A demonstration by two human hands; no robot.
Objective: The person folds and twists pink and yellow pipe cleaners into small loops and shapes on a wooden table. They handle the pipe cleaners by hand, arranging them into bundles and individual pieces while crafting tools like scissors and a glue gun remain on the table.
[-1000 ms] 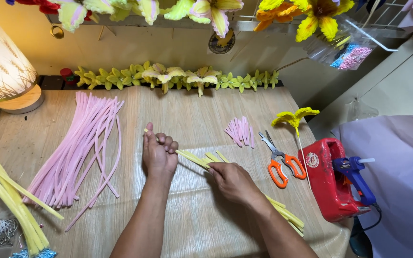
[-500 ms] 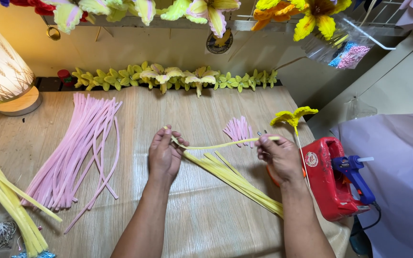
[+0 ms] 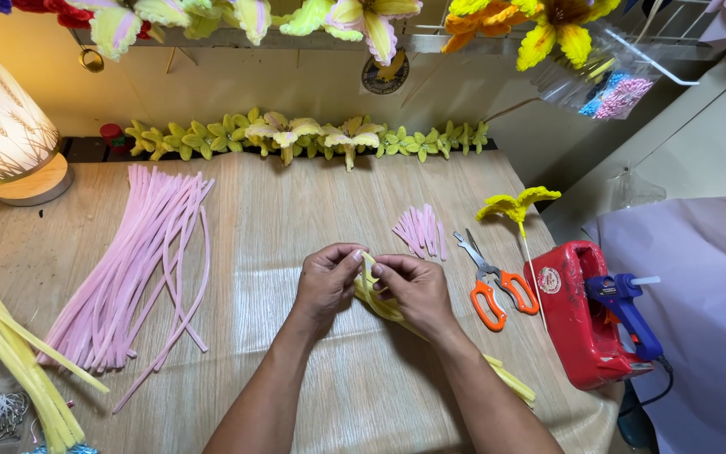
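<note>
My left hand (image 3: pixel 327 282) and my right hand (image 3: pixel 416 287) meet over the middle of the wooden table (image 3: pixel 296 202). Together they pinch and bend one yellow pipe cleaner (image 3: pixel 368 267) between their fingertips. A small bundle of yellow pipe cleaners (image 3: pixel 510 383) lies under my right forearm and runs toward the table's near right corner. Both hands are closed on the bent stem.
A large pile of pink pipe cleaners (image 3: pixel 132 269) lies at left, long yellow ones (image 3: pixel 10 353) at the near left edge. Short pink pieces (image 3: pixel 419 229), orange-handled scissors (image 3: pixel 489 282), a yellow flower (image 3: pixel 516 206), a red box (image 3: pixel 577 315) and a blue glue gun (image 3: pixel 623 307) are at right. A lamp (image 3: pixel 6 139) stands far left.
My right hand has come back from the right to meet my left hand at the centre. The yellow pipe cleaner that was stretched straight between them is now folded at the fingertips.
</note>
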